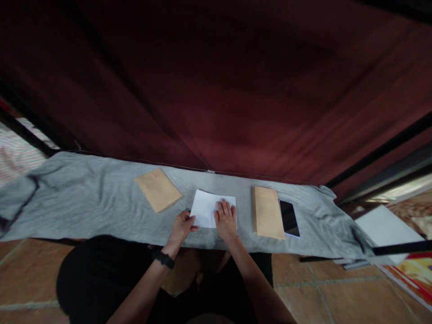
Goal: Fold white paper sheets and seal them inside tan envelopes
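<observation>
Left hand [184,224] pinches white paper [204,209] at near-left corner; right hand [226,219] outstretched, flat atop it.

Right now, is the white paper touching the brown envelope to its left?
Apart: the head view shows a strip of grey cloth between the white paper and the brown envelope.

White paper [205,208], blank on its visible face, lying on the table [116,198].
Rectangular and wider than deep, it sits roughly midway between the table's left and right edges, long sides about parallel to the near edge.
</observation>
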`<move>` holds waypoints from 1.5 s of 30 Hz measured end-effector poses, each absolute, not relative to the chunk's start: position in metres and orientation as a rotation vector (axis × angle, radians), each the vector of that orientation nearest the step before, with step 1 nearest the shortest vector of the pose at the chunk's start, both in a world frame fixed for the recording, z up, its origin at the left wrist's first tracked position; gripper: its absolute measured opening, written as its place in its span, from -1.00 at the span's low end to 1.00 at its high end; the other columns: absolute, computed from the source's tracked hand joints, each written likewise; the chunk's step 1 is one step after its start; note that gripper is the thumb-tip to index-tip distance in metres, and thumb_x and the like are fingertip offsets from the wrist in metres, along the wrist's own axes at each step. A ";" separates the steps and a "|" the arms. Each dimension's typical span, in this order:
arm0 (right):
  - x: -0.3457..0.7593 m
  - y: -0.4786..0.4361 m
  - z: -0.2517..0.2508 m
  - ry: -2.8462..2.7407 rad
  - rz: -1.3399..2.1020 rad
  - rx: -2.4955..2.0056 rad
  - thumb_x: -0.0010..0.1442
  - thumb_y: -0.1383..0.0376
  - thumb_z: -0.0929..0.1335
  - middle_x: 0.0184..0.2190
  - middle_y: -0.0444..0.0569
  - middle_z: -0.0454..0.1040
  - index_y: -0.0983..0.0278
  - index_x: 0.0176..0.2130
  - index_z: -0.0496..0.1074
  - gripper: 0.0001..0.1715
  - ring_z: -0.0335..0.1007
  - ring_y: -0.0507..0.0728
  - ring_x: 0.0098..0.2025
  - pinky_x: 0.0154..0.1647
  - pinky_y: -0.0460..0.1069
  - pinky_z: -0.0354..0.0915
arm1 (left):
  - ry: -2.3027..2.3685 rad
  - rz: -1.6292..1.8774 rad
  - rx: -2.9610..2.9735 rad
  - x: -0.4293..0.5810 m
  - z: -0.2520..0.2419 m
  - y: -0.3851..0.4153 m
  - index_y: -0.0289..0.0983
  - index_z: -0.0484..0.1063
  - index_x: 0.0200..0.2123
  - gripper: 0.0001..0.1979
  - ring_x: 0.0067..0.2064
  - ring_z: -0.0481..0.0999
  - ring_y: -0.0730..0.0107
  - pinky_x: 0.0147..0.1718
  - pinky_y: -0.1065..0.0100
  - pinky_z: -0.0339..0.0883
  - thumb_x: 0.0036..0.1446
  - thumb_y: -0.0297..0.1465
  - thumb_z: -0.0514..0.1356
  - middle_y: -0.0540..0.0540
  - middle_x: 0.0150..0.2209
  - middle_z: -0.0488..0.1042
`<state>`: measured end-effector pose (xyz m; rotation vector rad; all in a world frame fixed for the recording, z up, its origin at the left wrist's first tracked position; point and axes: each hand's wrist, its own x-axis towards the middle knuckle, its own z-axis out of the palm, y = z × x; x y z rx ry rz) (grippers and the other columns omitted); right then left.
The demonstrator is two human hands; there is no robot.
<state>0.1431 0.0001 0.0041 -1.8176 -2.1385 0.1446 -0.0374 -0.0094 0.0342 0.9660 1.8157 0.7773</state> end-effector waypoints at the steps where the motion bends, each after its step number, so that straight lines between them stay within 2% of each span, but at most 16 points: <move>1: 0.144 0.001 0.003 -2.135 0.140 -1.824 0.46 0.22 0.16 0.40 0.11 0.13 0.27 0.35 0.22 -0.45 -0.02 0.25 0.44 0.43 0.29 -0.16 | 1.824 0.768 0.978 -0.037 0.034 -0.009 -0.24 0.27 -0.34 -0.89 -0.50 0.57 0.47 -0.46 0.44 0.49 0.27 -0.45 0.16 0.05 -0.47 0.48; 4: 0.147 0.002 0.001 -2.138 0.143 -1.830 0.46 0.21 0.16 0.40 0.11 0.14 0.27 0.36 0.21 -0.45 0.00 0.24 0.44 0.43 0.29 -0.17 | 1.853 0.709 1.031 -0.038 0.038 -0.011 -0.25 0.31 -0.30 -0.93 -0.48 0.58 0.43 -0.45 0.42 0.47 0.29 -0.44 0.12 0.00 -0.44 0.51; 6: 0.147 0.002 0.000 -2.147 0.155 -1.831 0.46 0.20 0.15 0.40 0.10 0.12 0.26 0.37 0.19 -0.44 -0.01 0.24 0.44 0.44 0.30 -0.19 | 1.886 0.665 1.077 -0.040 0.044 -0.016 -0.27 0.35 -0.24 -0.95 -0.42 0.59 0.33 -0.41 0.36 0.46 0.29 -0.41 0.13 -0.06 -0.41 0.53; 10: 0.145 0.002 -0.002 -2.153 0.168 -1.847 0.47 0.19 0.14 0.42 0.07 0.08 0.23 0.38 0.16 -0.43 -0.05 0.24 0.45 0.44 0.31 -0.23 | 2.215 0.549 1.576 -0.034 0.058 -0.029 -0.32 0.37 -0.02 -0.76 -0.10 0.58 0.04 -0.10 0.13 0.42 0.32 -0.33 0.09 -0.27 -0.18 0.55; 12: 0.144 0.002 -0.002 -2.155 0.170 -1.853 0.47 0.19 0.13 0.43 0.06 0.06 0.22 0.39 0.14 -0.42 -0.07 0.24 0.46 0.44 0.31 -0.25 | 2.237 0.503 1.924 -0.023 0.059 -0.029 -0.35 0.37 0.05 -0.69 0.06 0.50 0.01 0.07 0.09 0.33 0.36 -0.35 -0.01 -0.33 -0.05 0.52; 14: 0.144 0.002 -0.002 -2.163 0.172 -1.854 0.48 0.17 0.12 0.44 0.06 0.03 0.22 0.41 0.10 -0.41 -0.09 0.24 0.47 0.44 0.30 -0.26 | 2.059 0.536 2.151 -0.010 0.052 -0.021 -0.36 0.32 0.17 -0.60 0.19 0.41 0.07 0.18 0.12 0.25 0.39 -0.34 -0.07 -0.34 0.11 0.45; 17: 0.144 0.002 -0.002 -2.190 0.186 -1.861 0.48 0.19 0.11 0.45 0.06 -0.01 0.24 0.41 0.08 -0.41 -0.13 0.24 0.47 0.44 0.30 -0.26 | 1.811 0.526 2.345 0.008 0.032 -0.001 -0.36 0.22 0.30 -0.52 0.40 0.14 0.13 0.33 0.09 0.07 0.41 -0.32 -0.12 -0.27 0.35 0.24; 23: 0.147 0.003 -0.002 -2.171 0.238 -1.860 0.46 0.29 0.09 0.44 0.07 0.02 0.24 0.40 0.12 -0.42 -0.10 0.21 0.47 0.44 0.30 -0.23 | 1.764 0.457 2.446 0.014 0.004 0.023 -0.34 0.25 0.32 -0.48 0.43 0.09 0.15 0.38 0.03 -0.04 0.42 -0.29 -0.16 -0.21 0.38 0.21; 27: 0.141 0.017 0.003 -2.021 0.332 -1.801 0.48 0.31 0.02 0.35 0.08 0.24 0.29 0.33 0.26 -0.42 0.08 0.14 0.40 0.42 0.22 -0.08 | 1.768 0.461 2.487 0.010 0.001 0.022 -0.33 0.22 0.34 -0.48 0.43 0.07 0.19 0.39 0.05 -0.07 0.39 -0.37 -0.14 -0.17 0.39 0.20; 29: 0.133 0.026 0.005 -2.025 0.352 -1.710 0.48 0.31 -0.01 0.32 0.09 0.29 0.33 0.30 0.30 -0.41 0.11 0.11 0.39 0.40 0.15 -0.01 | 1.749 0.437 2.520 0.009 -0.001 0.022 -0.34 0.17 0.37 -0.45 0.44 0.05 0.16 0.40 0.02 -0.10 0.35 -0.41 -0.09 -0.19 0.39 0.18; 33: 0.119 0.036 0.004 -2.136 0.286 -1.619 0.50 0.27 0.02 0.35 0.08 0.25 0.33 0.33 0.25 -0.43 0.08 0.11 0.40 0.40 0.12 -0.01 | 1.714 0.383 2.567 0.008 -0.006 0.023 -0.35 0.13 0.38 -0.42 0.45 0.02 0.14 0.40 0.02 -0.12 0.31 -0.43 -0.04 -0.23 0.39 0.17; 39: 0.126 0.034 -0.008 -2.166 0.201 -1.741 0.50 0.20 0.03 0.39 0.09 0.16 0.31 0.38 0.16 -0.41 -0.01 0.16 0.44 0.43 0.17 -0.09 | 1.806 0.402 2.527 0.008 -0.011 0.025 -0.43 0.12 0.37 -0.43 0.44 0.05 0.23 0.39 0.10 -0.04 0.34 -0.45 -0.15 -0.25 0.40 0.16; 45: 0.152 0.032 -0.016 -2.159 0.018 -1.755 0.48 0.16 0.13 0.39 0.19 0.13 0.38 0.38 0.15 -0.38 0.03 0.24 0.42 0.41 0.22 -0.05 | 1.946 0.455 2.426 -0.002 -0.006 0.026 -0.45 0.11 0.38 -0.42 0.45 0.02 0.21 0.40 0.14 -0.07 0.37 -0.34 -0.13 -0.26 0.40 0.13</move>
